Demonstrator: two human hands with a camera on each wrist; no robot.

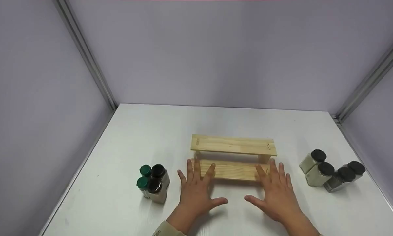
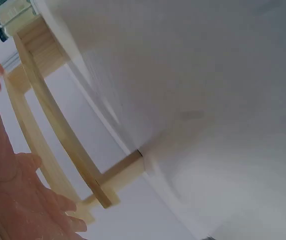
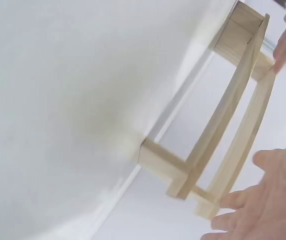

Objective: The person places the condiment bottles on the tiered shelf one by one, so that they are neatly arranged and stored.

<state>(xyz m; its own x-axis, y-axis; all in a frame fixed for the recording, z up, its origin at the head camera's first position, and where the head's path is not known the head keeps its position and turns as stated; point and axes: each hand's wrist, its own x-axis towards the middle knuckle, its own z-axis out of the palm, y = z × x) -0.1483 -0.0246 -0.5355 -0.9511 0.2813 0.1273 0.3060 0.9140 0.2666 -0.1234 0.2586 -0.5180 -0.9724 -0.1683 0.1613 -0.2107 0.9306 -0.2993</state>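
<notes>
A two-step wooden rack of pale wood stands mid-table. My left hand, fingers spread, lies over the left end of its lower step; my right hand is spread the same way at the right end. Whether the fingertips touch the wood cannot be told from the head view. Both thumbs point inward, apart from each other. In the left wrist view the rack appears from below, beside the left hand. From the other side, the right wrist view shows the rack near the right hand. Neither hand holds anything.
Left of the rack stands a cluster of spice jars with green and black lids. Several more jars with black lids are grouped at the right. The white table is bordered by pale panels at the back and sides.
</notes>
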